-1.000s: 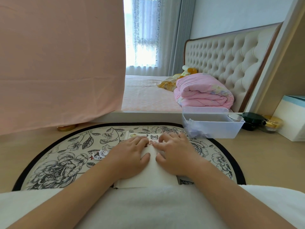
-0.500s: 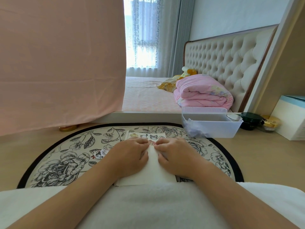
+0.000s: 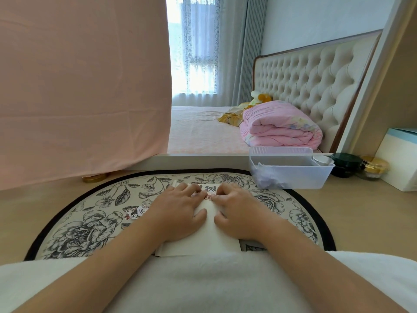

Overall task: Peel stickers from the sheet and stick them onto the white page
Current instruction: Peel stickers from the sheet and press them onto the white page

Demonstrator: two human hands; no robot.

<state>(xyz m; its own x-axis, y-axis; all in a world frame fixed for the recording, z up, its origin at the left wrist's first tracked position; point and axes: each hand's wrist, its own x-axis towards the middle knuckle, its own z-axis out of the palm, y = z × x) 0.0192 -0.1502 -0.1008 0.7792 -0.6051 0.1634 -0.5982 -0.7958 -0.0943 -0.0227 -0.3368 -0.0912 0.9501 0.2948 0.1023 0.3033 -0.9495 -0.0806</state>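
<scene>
A white page (image 3: pixel 209 236) lies on a round floral mat (image 3: pixel 90 222) in front of me. My left hand (image 3: pixel 178 213) and my right hand (image 3: pixel 239 211) both rest palm down on the page. Their fingertips meet at a small pink sticker (image 3: pixel 208 197) near the page's far edge and press on it. Just beyond it sits a dark cartoon sticker (image 3: pixel 211 189). A cut-out piece with cartoon stickers (image 3: pixel 135 212) lies on the mat left of my left hand. My hands hide much of the page.
A clear plastic bin (image 3: pixel 291 175) stands at the mat's far right, with a dark jar (image 3: pixel 345 164), a gold-lidded jar (image 3: pixel 374 168) and a white box (image 3: pixel 401 159) beyond. A pink cloth (image 3: pixel 79 86) hangs at the left. A white towel (image 3: pixel 203 279) covers my lap.
Both hands stay on the page with fingertips at the small sticker; they have only shifted slightly.
</scene>
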